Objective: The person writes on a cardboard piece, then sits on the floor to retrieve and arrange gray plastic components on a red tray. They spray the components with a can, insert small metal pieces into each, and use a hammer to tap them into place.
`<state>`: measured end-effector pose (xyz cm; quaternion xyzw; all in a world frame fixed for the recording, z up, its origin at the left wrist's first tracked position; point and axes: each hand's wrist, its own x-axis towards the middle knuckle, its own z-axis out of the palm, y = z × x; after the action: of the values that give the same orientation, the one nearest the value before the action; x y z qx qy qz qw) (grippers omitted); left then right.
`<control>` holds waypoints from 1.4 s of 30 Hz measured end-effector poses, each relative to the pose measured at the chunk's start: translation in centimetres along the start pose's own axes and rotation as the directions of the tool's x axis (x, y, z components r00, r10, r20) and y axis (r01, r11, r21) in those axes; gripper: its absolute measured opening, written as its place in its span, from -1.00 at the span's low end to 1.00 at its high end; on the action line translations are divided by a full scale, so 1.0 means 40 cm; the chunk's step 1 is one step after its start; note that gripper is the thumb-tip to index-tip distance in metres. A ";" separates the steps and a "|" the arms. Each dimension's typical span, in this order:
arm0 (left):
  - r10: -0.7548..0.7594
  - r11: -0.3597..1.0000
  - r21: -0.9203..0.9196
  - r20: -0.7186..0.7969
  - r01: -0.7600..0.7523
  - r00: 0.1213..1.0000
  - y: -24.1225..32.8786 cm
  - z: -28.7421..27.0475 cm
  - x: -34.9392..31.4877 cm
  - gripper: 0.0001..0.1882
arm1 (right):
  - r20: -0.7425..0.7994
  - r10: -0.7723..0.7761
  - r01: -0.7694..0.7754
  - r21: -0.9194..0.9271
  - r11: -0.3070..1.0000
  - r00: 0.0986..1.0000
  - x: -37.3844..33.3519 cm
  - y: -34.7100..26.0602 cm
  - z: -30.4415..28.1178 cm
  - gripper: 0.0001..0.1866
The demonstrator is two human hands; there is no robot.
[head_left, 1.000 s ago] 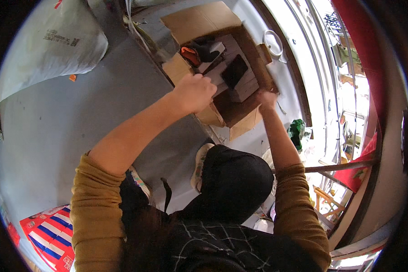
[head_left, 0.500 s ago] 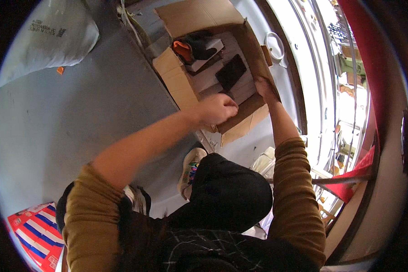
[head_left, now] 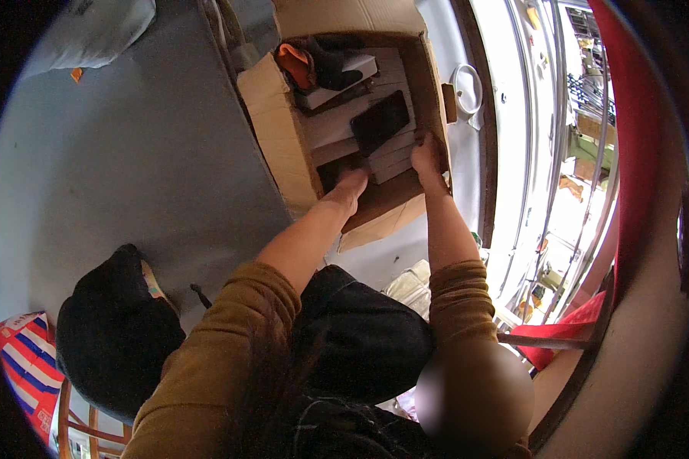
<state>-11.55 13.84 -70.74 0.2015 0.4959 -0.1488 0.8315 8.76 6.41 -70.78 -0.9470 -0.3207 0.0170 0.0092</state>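
Observation:
An open cardboard box (head_left: 279, 141) lies in front of me with both my hands inside it. My left hand (head_left: 351, 186) reaches down into a dark gap at the near left; its fingers are in shadow and blurred. Along the right wall is my right hand (head_left: 427, 158), its fingers curled at the edge of the pale, flat pieces (head_left: 394, 157) in the box; what they hold, if anything, is hidden. Between the hands and the far end, a black flat rectangular object (head_left: 380, 122) rests on the pale pieces. Beyond it sit a white narrow box (head_left: 341, 90) and a black and orange cloth-like item (head_left: 298, 65).
A white round ring-shaped thing (head_left: 467, 88) is right of the box. A pale sack (head_left: 99, 30) stands at the far left, with an orange scrap (head_left: 76, 74) near it. A red, white and blue striped package (head_left: 31, 367) is at the lower left. Metal rails (head_left: 559, 153) run along the right.
My left hand has gone from above the box's near edge down into it. My right hand has moved off the right wall's edge to inside the box. The view has shifted.

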 end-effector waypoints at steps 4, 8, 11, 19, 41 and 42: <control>0.100 0.992 -0.078 -0.024 -0.102 0.995 0.010 0.011 0.013 -0.14 | 0.094 0.056 -0.072 0.176 0.982 0.994 -0.007 0.004 -0.018 -0.77; 0.001 0.957 -0.290 -0.069 -0.021 0.998 0.014 0.012 0.081 -0.48 | 0.164 0.022 -0.084 0.378 0.922 0.986 -0.016 0.005 -0.065 -0.81; -0.021 0.911 -0.411 0.016 0.025 1.000 -0.003 0.002 0.143 -0.47 | 0.251 -0.086 -0.093 0.623 0.777 0.964 -0.033 -0.006 -0.109 -0.85; -0.109 0.847 -0.524 -0.008 0.089 0.994 0.006 -0.014 0.131 -0.58 | 0.375 0.061 -0.327 0.704 0.631 0.925 -0.068 -0.035 -0.207 -0.79; 0.088 0.983 -0.183 0.613 0.033 0.785 0.006 -0.343 -0.388 -0.07 | 0.316 -0.183 0.216 -0.072 0.974 0.931 -0.060 -0.065 -0.042 -0.25; 0.094 0.989 -0.147 0.607 -0.005 0.789 0.011 -0.355 -0.387 -0.01 | 0.160 -0.222 0.219 0.033 0.975 0.962 -0.070 -0.071 -0.042 -0.21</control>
<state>-29.39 21.83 -63.04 0.0978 0.2037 -0.1494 0.9626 4.89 6.96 -68.93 -0.9007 -0.4237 0.0954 -0.0079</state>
